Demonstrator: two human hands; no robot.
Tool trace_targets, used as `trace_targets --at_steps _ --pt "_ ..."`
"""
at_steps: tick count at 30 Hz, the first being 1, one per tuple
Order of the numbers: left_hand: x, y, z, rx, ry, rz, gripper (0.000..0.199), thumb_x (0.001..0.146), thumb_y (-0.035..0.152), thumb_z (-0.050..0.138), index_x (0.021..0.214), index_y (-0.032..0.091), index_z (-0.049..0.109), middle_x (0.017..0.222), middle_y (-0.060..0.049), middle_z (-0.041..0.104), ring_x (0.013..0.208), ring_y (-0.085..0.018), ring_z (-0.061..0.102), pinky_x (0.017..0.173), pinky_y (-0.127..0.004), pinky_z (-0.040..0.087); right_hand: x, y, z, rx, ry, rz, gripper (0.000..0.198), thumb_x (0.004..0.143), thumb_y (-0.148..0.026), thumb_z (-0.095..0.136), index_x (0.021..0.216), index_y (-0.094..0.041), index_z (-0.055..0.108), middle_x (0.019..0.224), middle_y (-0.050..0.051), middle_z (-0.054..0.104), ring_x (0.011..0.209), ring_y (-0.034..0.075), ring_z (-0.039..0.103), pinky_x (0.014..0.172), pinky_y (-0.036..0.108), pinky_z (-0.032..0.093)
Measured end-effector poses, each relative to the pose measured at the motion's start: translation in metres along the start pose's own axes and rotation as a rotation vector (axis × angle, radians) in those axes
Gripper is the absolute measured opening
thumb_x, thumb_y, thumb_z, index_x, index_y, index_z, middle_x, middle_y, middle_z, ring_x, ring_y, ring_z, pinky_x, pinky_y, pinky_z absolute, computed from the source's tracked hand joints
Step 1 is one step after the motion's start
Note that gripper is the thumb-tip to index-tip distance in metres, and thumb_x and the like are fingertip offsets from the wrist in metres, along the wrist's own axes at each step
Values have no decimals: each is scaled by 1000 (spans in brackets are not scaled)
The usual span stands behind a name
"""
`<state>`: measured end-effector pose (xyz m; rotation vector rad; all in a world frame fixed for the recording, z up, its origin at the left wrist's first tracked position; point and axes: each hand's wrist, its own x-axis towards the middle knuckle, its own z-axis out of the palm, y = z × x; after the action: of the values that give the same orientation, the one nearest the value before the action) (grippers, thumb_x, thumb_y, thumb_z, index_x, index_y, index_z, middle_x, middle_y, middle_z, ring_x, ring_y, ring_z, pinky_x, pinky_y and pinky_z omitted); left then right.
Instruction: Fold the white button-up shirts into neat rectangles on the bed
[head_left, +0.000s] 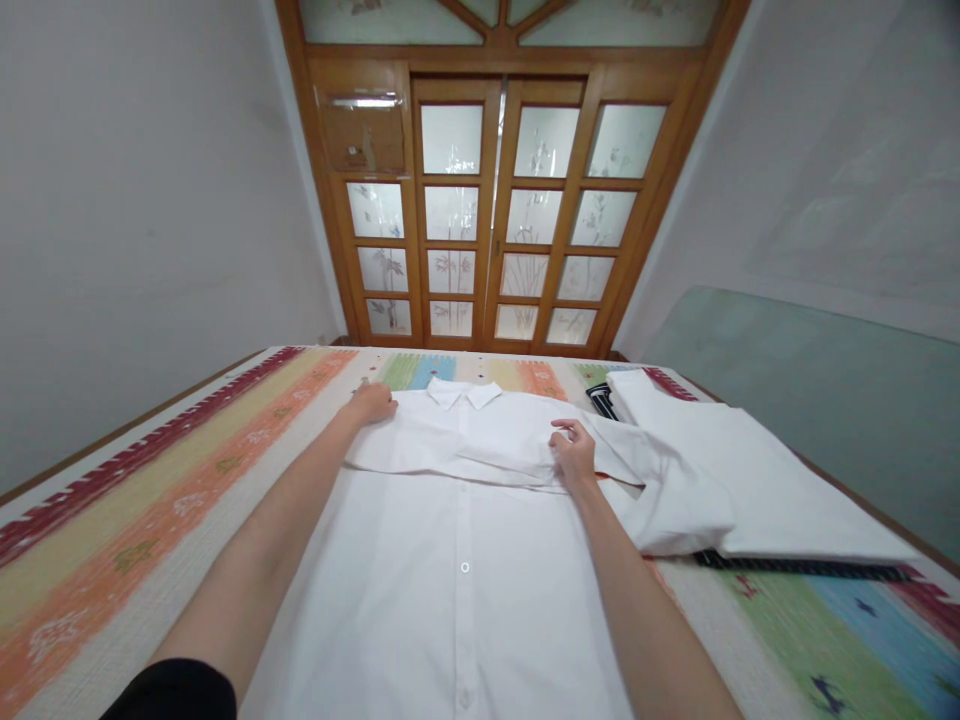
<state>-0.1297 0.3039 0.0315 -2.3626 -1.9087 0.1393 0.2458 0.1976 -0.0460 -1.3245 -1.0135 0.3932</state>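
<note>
A white button-up shirt [465, 600] lies front up, its collar [465, 393] away from me. One sleeve [435, 450] is laid flat across the chest, and the other sleeve [682, 505] lies bunched out to the right. At the left shoulder corner, my left hand [373, 402] is closed on the white cloth, its fingertips partly hidden. Over the right side of the chest, my right hand [574, 455] has bent fingers that stand apart, close to the cloth by the right shoulder. No cloth is visibly pinched in it.
A folded stack of white cloth [780, 480] with black striped fabric [802, 568] under it lies to the right. Below everything spreads a striped colourful cover [187, 500]. A greenish panel [810, 390] stands along the right edge. Wooden glazed doors [491, 200] are beyond.
</note>
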Motion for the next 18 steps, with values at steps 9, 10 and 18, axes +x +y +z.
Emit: trace_targets --at_steps 9,10,18 --pt "23 -12 -12 29 -172 20 27 73 35 58 83 15 74 95 -16 74 107 -32 63 96 -36 40 -1 1 -1 18 -9 15 20 56 -29 54 70 -20 65 61 -2 58 66 18 51 65 29 41" --pt "25 -13 -11 26 -184 15 27 72 35 59 83 16 74 96 -17 74 108 -32 63 97 -37 39 -1 0 -1 15 -12 15 20 57 -29 54 70 -20 65 60 -2 57 65 17 51 64 29 41" --pt "23 -23 -5 -75 -175 -55 38 75 40 50 90 13 72 110 -20 71 108 -33 62 92 -38 44 -1 -2 -1 -22 -23 28 20 57 -29 53 70 -20 66 56 -3 54 63 17 48 63 29 40"
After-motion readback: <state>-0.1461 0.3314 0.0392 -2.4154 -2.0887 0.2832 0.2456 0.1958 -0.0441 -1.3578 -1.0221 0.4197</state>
